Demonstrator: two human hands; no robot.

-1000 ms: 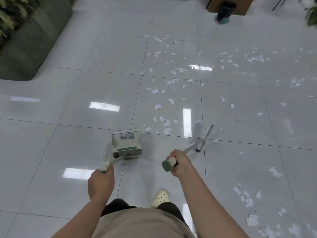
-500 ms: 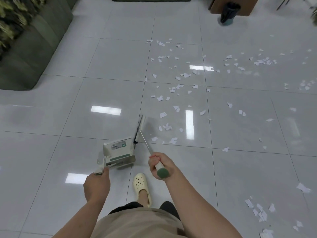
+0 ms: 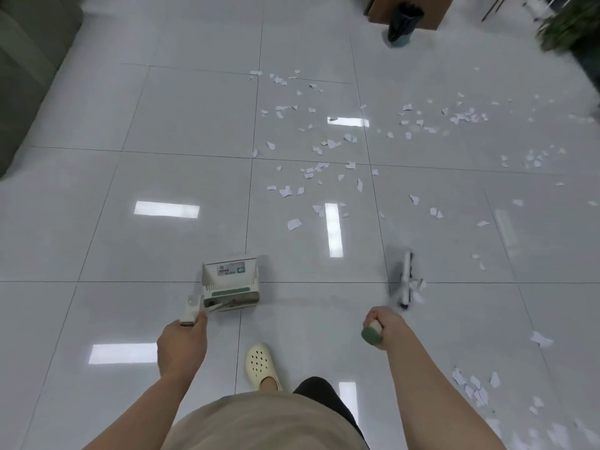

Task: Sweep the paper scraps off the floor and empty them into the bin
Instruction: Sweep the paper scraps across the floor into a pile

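The left hand (image 3: 182,344) grips the dustpan (image 3: 231,282) handle; the pan rests on the floor (image 3: 130,254). Right of the dustpan, the right hand (image 3: 380,326) holds the broom (image 3: 406,280), its blurred head seemingly among a few scraps (image 3: 324,177). Most scraps lie beyond the dustpan, the bin (image 3: 402,22) farther still.

The dustpan (image 3: 231,280) carries a pale label (image 3: 231,269) on its far wall, with small dark print and a green mark at its right end; the print is too small to read.
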